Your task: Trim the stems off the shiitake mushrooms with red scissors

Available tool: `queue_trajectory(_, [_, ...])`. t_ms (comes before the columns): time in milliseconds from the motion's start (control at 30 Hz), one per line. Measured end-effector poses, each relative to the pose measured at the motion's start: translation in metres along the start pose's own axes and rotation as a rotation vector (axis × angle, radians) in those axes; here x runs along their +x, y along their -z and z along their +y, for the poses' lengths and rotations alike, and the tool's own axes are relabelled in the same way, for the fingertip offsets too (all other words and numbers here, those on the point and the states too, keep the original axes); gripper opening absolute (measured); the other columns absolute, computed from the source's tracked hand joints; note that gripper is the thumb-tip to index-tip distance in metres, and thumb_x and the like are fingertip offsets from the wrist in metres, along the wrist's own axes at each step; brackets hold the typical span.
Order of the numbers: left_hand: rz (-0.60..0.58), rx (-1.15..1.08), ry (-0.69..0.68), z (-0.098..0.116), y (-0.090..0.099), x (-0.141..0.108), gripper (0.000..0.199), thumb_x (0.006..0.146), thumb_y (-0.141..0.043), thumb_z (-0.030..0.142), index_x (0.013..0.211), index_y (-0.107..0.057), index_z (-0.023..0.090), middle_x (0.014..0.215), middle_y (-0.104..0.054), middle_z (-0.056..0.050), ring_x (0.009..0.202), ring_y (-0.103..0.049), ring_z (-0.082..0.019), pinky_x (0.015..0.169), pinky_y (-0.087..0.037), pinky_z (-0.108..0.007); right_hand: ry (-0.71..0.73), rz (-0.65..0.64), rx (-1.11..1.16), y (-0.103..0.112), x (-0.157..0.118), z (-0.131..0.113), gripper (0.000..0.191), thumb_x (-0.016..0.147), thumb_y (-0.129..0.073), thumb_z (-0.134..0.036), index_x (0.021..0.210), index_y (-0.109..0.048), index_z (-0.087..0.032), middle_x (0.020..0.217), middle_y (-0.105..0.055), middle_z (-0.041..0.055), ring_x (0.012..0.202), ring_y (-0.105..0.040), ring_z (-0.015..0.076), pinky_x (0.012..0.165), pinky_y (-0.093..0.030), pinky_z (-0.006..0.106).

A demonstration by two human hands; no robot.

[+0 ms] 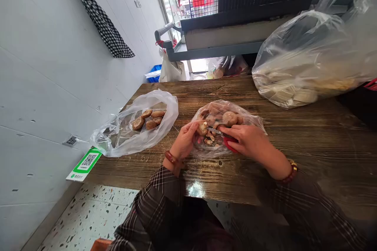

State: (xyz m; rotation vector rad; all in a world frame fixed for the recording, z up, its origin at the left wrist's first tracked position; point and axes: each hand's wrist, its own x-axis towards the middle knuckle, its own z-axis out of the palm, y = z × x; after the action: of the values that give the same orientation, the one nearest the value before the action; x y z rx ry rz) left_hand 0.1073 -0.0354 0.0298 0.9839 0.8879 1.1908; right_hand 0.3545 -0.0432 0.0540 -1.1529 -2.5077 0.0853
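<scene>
Between the fingers of my left hand [185,141] is a mushroom [202,128], its pale stem turned up toward the blades. My right hand [250,141] grips a pair of red-handled scissors [231,144], whose tips touch or nearly touch that stem. Both hands are over a clear plastic bag [212,153] lying open on the table. Inside it are whole brown mushrooms [229,118] and small cut stem pieces [209,141]. To the left, a second open plastic bag [156,137] holds several brown mushrooms [138,123].
The dark wooden table [235,182] runs up to a white wall [59,66] on the left. A large tied clear bag [294,74] with pale contents sits at the back right. Behind the table stands a grey metal cart [218,51]. A green QR-code card [85,163] is at the left edge.
</scene>
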Motion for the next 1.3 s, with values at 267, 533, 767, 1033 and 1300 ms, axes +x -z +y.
queue_trajectory(267, [0.040,-0.082,-0.031,0.006,0.001,-0.001,0.047,0.082,-0.083,0.051,0.113,-0.075,0.016,0.096,-0.075,-0.006,0.071,-0.066,-0.013,0.054,-0.048,-0.022,-0.005,0.085,0.131,0.007,-0.001,0.005,0.039,0.093,-0.068,-0.026,0.131,-0.074,-0.020,0.101,-0.078,0.0095,0.084,-0.070,0.0223,0.074,-0.050,0.033])
queue_trajectory(533, [-0.005,-0.028,-0.137,0.001,0.000,-0.001,0.068,0.075,-0.091,0.031,0.138,-0.065,0.026,0.142,-0.067,-0.008,0.120,-0.068,-0.024,0.099,-0.057,-0.036,-0.059,0.068,0.296,0.003,-0.003,0.006,0.043,0.093,-0.068,-0.031,0.135,-0.073,-0.023,0.097,-0.079,0.0070,0.076,-0.069,0.0193,0.068,-0.051,0.031])
queue_trajectory(767, [-0.024,0.094,-0.236,-0.006,-0.004,0.000,0.072,0.072,-0.094,0.030,0.137,-0.064,0.024,0.140,-0.068,-0.010,0.123,-0.067,-0.026,0.108,-0.054,-0.038,-0.094,0.039,0.338,-0.002,-0.002,0.009,0.042,0.091,-0.071,-0.031,0.132,-0.075,-0.023,0.093,-0.078,0.0064,0.067,-0.065,0.0167,0.058,-0.046,0.029])
queue_trajectory(1033, [-0.037,0.055,-0.171,-0.002,-0.006,-0.003,0.069,0.078,-0.089,0.037,0.140,-0.063,0.024,0.136,-0.069,-0.012,0.106,-0.071,-0.025,0.079,-0.063,-0.031,-0.064,0.119,0.294,-0.005,-0.003,0.011,0.038,0.093,-0.067,-0.032,0.130,-0.076,-0.024,0.089,-0.077,0.0059,0.072,-0.067,0.0188,0.067,-0.053,0.033])
queue_trajectory(1300, [-0.039,-0.071,-0.161,-0.002,-0.005,-0.003,0.060,0.086,-0.083,0.036,0.142,-0.062,0.030,0.146,-0.063,-0.008,0.126,-0.065,-0.025,0.104,-0.058,-0.041,-0.069,0.103,0.280,-0.005,-0.002,0.013,0.038,0.093,-0.066,-0.030,0.130,-0.075,-0.022,0.095,-0.078,0.0073,0.074,-0.067,0.0192,0.066,-0.052,0.033])
